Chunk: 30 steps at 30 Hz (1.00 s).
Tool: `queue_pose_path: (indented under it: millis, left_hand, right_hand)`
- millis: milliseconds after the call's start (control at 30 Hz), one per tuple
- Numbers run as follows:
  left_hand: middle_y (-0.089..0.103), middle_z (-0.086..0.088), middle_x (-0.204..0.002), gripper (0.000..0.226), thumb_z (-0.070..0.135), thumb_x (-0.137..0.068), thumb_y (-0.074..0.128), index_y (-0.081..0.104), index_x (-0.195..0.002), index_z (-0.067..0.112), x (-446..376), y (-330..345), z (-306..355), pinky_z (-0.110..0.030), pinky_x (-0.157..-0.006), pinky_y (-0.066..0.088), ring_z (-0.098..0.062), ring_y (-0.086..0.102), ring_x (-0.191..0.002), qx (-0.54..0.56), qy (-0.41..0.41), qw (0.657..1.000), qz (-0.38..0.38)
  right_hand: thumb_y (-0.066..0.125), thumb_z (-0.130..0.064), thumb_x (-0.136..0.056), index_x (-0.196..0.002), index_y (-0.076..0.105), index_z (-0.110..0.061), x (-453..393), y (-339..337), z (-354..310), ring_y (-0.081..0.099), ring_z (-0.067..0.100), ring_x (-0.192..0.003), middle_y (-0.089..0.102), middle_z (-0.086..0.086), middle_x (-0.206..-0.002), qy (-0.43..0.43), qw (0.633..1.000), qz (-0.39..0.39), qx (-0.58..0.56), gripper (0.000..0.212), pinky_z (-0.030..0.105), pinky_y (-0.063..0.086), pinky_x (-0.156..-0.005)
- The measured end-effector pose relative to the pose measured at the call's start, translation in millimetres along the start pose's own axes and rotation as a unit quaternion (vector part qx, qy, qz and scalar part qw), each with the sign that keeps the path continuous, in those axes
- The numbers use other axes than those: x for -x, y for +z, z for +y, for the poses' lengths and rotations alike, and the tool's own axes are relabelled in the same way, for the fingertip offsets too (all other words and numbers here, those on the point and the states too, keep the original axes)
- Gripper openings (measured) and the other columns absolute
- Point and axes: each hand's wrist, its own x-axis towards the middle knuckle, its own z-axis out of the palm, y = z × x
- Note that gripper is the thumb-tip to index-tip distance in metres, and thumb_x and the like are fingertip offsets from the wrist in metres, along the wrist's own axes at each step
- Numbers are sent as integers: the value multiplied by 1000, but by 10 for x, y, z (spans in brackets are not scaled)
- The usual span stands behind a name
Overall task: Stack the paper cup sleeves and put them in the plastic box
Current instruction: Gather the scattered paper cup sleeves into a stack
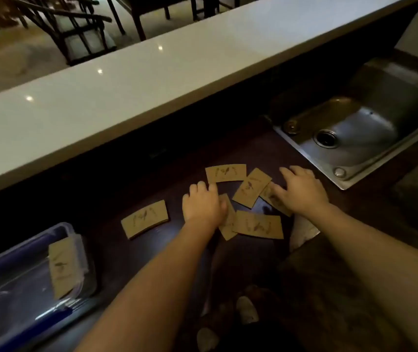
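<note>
Left hand [204,204]: fingers curled, palm down, pressing on a sleeve [228,222]; grip unclear.
Right hand [300,190]: spread flat on another sleeve [275,201], holding nothing.
Loose sleeves: four more lie scattered on the dark surface [177,250].
Box [25,283]: far left, one sleeve [62,268] at its rim.
Sink [360,130]: right.

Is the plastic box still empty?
No, one brown paper cup sleeve already lies at the right end of the clear plastic box with the blue rim.
</note>
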Motion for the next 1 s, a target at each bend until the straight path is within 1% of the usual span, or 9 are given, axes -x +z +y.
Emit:
queue_pose_path:
  millis: [100,200,400,600,700,800,867,933,1000]
  left_hand:
    - [50,-17,-128,55,47,-91,48,43,-129,7,-49,78,126,-44,-86,44,-35,48,-117,72,-99,991,-52]
    - [47,-20,-131,69,56,-86,54,40,-129,3,-137,140,205,-45,-87,45,-37,49,-117,170,-199,959,-109]
    - [47,-22,-134,83,47,-72,76,37,-129,1,-243,197,293,-44,-90,47,-38,50,-119,252,-318,907,-109]
    - [48,-20,-134,85,36,-66,84,39,-131,3,-270,217,224,-47,-92,50,-38,52,-118,346,-385,849,-103]
    - [51,-19,-127,68,26,-70,81,43,-123,6,-229,270,99,-48,-88,52,-36,56,-108,393,-365,842,-58]
    - [61,-17,-112,30,15,-81,71,50,-102,12,-120,316,-94,-37,-66,52,-25,60,-83,481,-333,811,-1]
    - [64,-12,-97,13,9,-88,64,54,-88,18,-32,300,-195,-30,-55,47,-18,59,-71,579,-336,742,17]
    - [65,-9,-93,10,10,-95,54,58,-92,20,56,229,-247,-33,-60,51,-19,62,-74,669,-334,664,-10]
    - [66,-10,-96,14,15,-99,45,57,-107,15,147,148,-270,-39,-69,54,-23,64,-81,729,-307,608,-66]
  right_hand:
    - [51,-50,-87,-136,43,-13,-36,72,76,38,39,-126,44,17,-142,40,998,-27,-27,63,49,38,-97]
    - [54,-55,-82,-125,51,-9,-39,145,79,41,38,-120,48,17,-133,57,996,-61,-19,63,47,40,-92]
    - [61,-54,-80,-118,57,-8,-42,264,59,41,34,-117,49,15,-126,64,995,-76,-7,59,45,41,-91]
    - [72,-49,-74,-119,51,-9,-63,241,92,45,36,-118,51,17,-126,104,991,-65,-58,64,45,42,-90]
    - [75,-43,-74,-107,54,-6,-71,222,192,54,37,-107,58,18,-114,155,976,-69,-137,53,42,46,-80]
    - [77,-26,-76,-81,59,-5,-59,194,344,61,38,-91,66,20,-93,211,934,-49,-284,29,40,47,-72]
    - [71,-11,-81,-83,63,-1,-26,165,434,64,36,-82,68,23,-91,263,858,-19,-442,13,37,50,-68]
    - [68,-8,-83,-94,66,0,66,115,410,66,24,-72,70,16,-88,284,780,-22,-558,14,31,49,-59]
    - [70,-10,-81,-100,67,-3,185,100,242,69,23,-76,73,13,-88,260,745,-56,-611,20,32,52,-63]
